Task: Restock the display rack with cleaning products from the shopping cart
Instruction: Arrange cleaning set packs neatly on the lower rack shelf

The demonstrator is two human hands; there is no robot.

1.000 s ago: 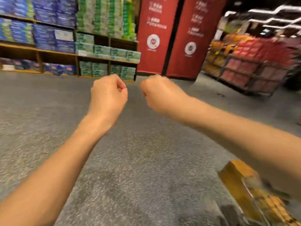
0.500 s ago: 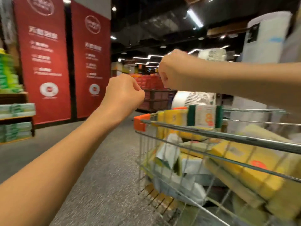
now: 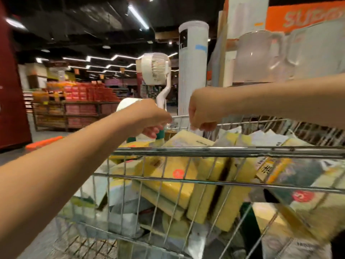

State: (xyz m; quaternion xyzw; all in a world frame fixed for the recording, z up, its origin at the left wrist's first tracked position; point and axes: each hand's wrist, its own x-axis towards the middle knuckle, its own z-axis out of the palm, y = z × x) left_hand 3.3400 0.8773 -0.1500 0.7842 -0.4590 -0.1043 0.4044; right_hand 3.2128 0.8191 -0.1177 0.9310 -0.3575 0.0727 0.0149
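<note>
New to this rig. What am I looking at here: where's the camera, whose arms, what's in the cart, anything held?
There is no robot: a person works with bare hands, and one wide-angle camera on their head looks forward and down, so both forearms reach in from the bottom and right edges. This is the only view.

The left hand and right hand are stretched over a wire shopping cart, near its far rim. Both have curled fingers; motion blur hides whether either grips anything.

The cart is piled with yellow packs and white packs, the stock to be shelved. Labels are too blurred to read.

Behind the cart stand a white fan and a tall white tower appliance. Pale jugs sit on a shelf at right.
</note>
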